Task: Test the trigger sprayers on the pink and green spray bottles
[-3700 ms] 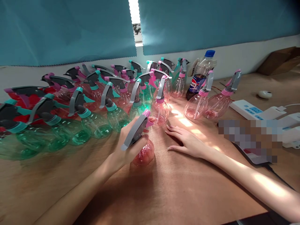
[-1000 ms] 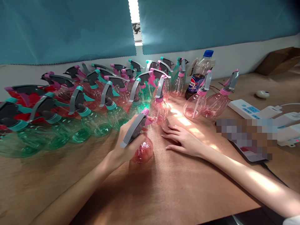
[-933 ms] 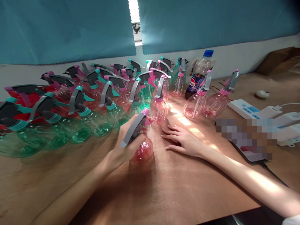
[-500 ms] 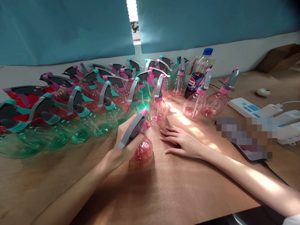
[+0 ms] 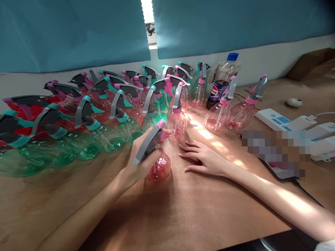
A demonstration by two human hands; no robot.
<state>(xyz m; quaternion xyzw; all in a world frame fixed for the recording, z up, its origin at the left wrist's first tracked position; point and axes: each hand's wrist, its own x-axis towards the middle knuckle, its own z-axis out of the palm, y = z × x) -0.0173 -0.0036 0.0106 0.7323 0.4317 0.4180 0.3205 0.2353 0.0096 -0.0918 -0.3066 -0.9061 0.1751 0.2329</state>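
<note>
My left hand point(image 5: 140, 158) is closed round the neck of a pink spray bottle point(image 5: 158, 168) that stands on the wooden table point(image 5: 183, 216). Its grey trigger head point(image 5: 147, 144) sticks out over my fingers, and one fingertip reaches the pink nozzle. My right hand point(image 5: 202, 157) lies flat on the table just right of the bottle, fingers stretched out and holding nothing. Another pink spray bottle point(image 5: 177, 120) stands right behind my hands.
Several green spray bottles point(image 5: 104, 134) and pink ones crowd the left and back of the table. Two more pink spray bottles point(image 5: 242, 111) and a cola bottle point(image 5: 222, 82) stand at the right back. A white power strip point(image 5: 277, 120) and a cardboard box point(image 5: 311, 64) lie further right.
Almost nothing has changed. My left hand keeps its grip on the pink spray bottle and my right hand stays flat; the view has shifted slightly.
</note>
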